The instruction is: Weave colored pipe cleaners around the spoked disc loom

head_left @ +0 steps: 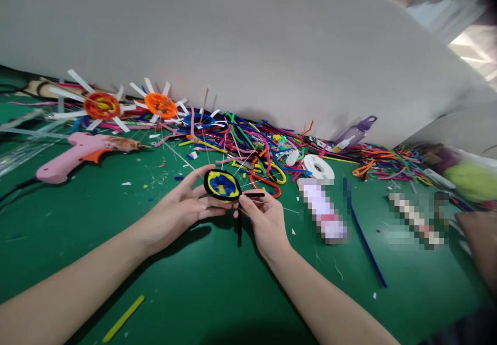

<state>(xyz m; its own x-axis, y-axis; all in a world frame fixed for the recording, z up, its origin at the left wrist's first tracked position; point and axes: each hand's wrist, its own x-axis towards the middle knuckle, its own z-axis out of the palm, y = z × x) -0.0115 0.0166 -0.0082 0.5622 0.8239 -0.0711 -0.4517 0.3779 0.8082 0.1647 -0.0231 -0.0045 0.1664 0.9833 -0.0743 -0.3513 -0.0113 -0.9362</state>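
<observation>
A round pipe-cleaner craft (222, 185), with a black rim, a yellow ring and a blue and yellow middle, is held up above the green table. Thin pale strands fan out from its edge. My left hand (174, 207) supports it from the left, fingers curled behind and under the rim. At the rim's right end my right hand (268, 221) pinches the black pipe cleaner (239, 226), whose two loose ends stick out, one rightward and one downward. The fingertips behind the craft are partly hidden.
A pink hot glue gun (83, 153) lies on the left, beyond it orange discs (161, 105) with white strips. Piled pipe cleaners (256, 140) line the wall. A white spool (319, 167), purple bottle (355, 133) and another person's arm (478, 246) are to the right.
</observation>
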